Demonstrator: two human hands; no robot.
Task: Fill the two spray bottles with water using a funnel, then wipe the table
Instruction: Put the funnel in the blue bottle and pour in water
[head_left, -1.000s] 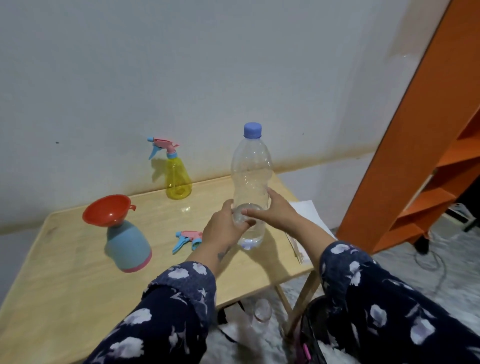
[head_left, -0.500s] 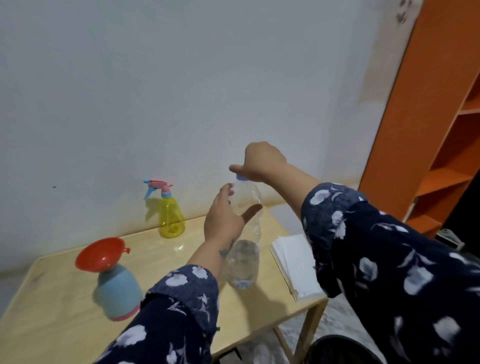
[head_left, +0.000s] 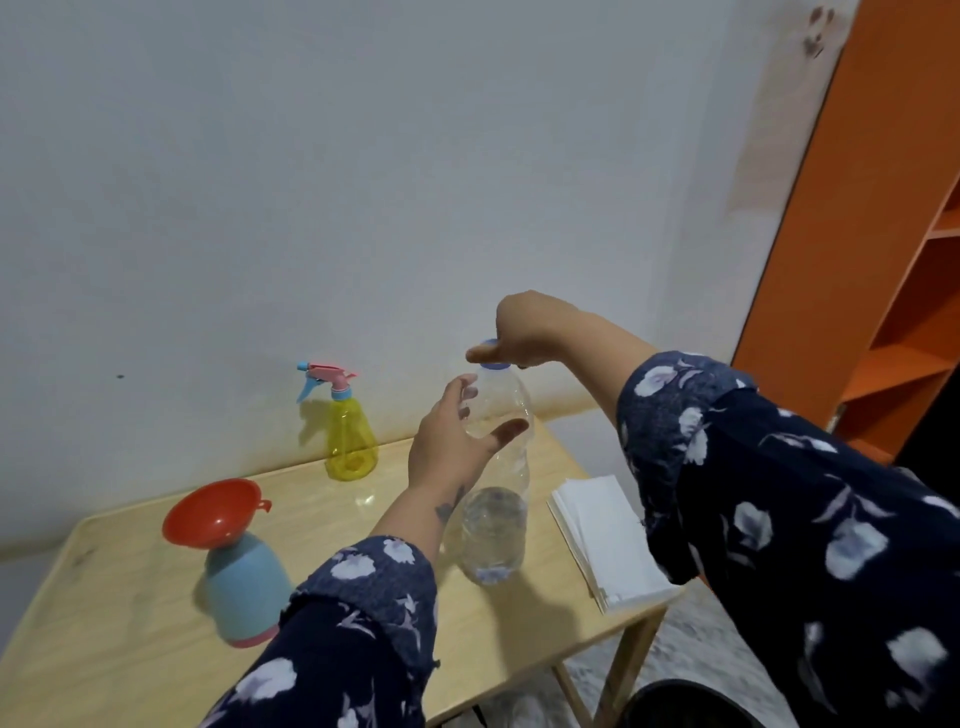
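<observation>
Two patterned sleeves filled the near edge of the view, and both hands reached out past them to the clear water bottle (head_left: 496, 488) standing upright on the pale wooden table (head_left: 130, 613). Its long axis ran straight up, so the blue cap (head_left: 491, 362) sat directly under the right hand (head_left: 524, 332), whose fingers were curled down around the cap from above. The left hand (head_left: 452, 447), lower and nearer, had its fingers spread around the bottle's shoulder, thumb on the right side; whether they actually pressed the plastic could not be told. Probably the cap was being unscrewed, with the left hand due to steady the body against the twist.

Thin ribbed plastic made up the bottle, with water only in its bottom part. Just to its right lay a flat stack of white tissues (head_left: 608, 540) near the table's corner. Left of the arms, a red plastic funnel (head_left: 210, 512) sat in the neck of a squat blue spray bottle (head_left: 241, 592) with a pink base. Farther back, by the wall, stood a translucent yellow spray bottle (head_left: 350, 436), cone-shaped, with its pink and blue trigger head fitted.
</observation>
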